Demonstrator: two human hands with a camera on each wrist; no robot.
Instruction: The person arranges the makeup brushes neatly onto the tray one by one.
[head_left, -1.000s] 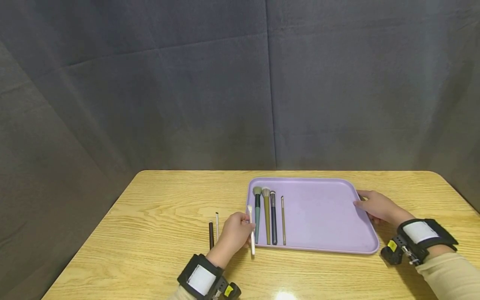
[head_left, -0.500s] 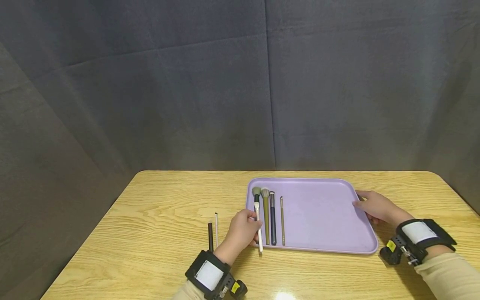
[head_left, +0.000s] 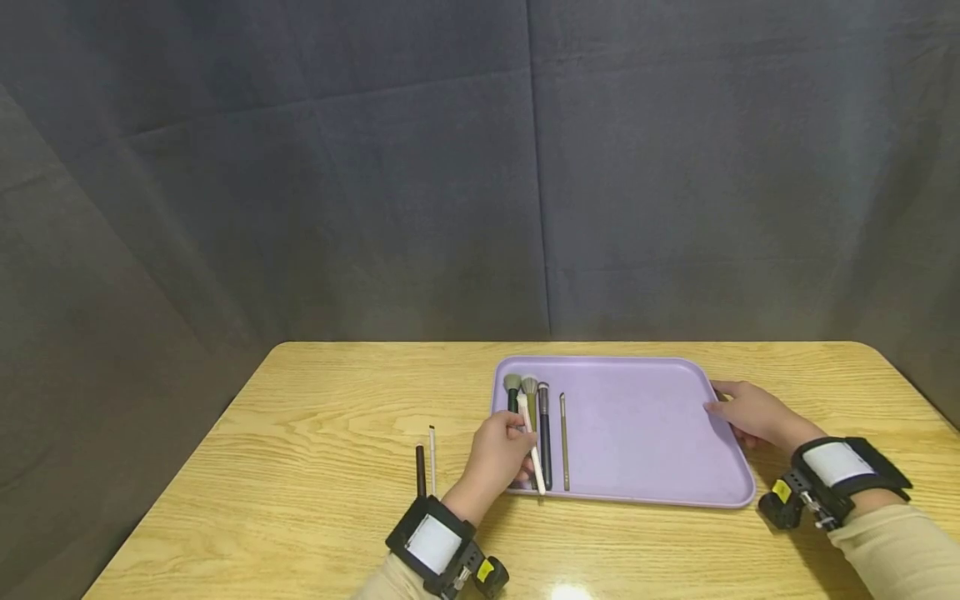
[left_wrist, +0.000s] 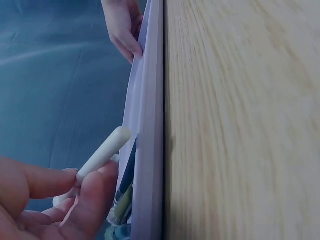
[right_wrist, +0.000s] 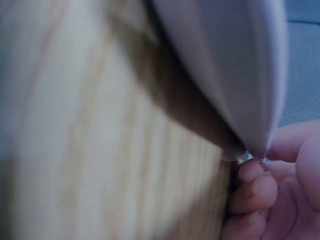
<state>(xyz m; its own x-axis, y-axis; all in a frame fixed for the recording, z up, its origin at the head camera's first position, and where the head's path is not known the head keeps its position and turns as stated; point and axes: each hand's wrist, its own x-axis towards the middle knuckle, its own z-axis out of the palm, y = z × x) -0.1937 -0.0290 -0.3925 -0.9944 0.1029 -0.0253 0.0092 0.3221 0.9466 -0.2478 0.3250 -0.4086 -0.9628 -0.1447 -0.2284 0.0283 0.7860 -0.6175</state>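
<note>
Left hand [head_left: 497,452] pinching white brush [head_left: 537,467], lower centre of head view, over left end of tray [head_left: 637,429]. Right hand [head_left: 753,414] gripping tray's right rim, lower right.

Apparently a staged filming setup: grey cloth [head_left: 405,192] hung beyond left hand [head_left: 497,452] and right hand [head_left: 756,415], wood-grain table [head_left: 300,517] beneath, cameras [head_left: 491,577] strapped at both wrists.

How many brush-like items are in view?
7: green brush, olive brush, navy brush and thin brown brush on the tray; white brush in the left hand; black stick and slim pale brush on the table. Any behind the hands would be hidden.
</note>
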